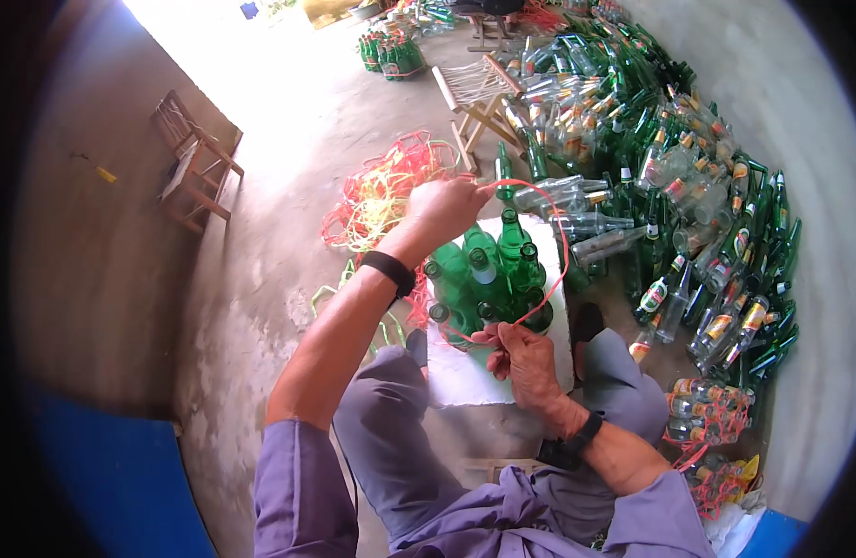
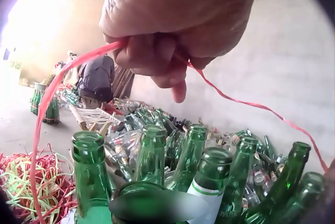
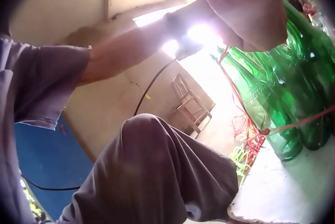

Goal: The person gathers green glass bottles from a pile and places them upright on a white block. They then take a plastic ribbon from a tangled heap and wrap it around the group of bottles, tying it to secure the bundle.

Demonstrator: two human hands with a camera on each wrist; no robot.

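A tight cluster of green glass bottles [image 1: 484, 270] stands upright on a white board [image 1: 451, 386] between the person's knees. Red plastic string [image 1: 565, 244] arcs over the bottles' right side from one hand to the other. The left hand [image 1: 444, 212] grips it beyond the far bottle necks; in the left wrist view, string emerges from both sides of the curled fingers. At the near side of the cluster, the right hand [image 1: 530, 365] pinches the string between thumb and fingers. Lower down, a red band [image 3: 301, 123] circles the bottles, with a knot [image 3: 265, 132] at one corner.
A large heap of loose bottles [image 1: 670, 186] fills the right side along the wall. Tangled red and yellow-green string [image 1: 381, 191] lies on the floor beyond the left arm. A folding stool [image 1: 479, 88], wooden chair [image 1: 195, 163] and tied bottle bundles [image 1: 707, 414] stand around.
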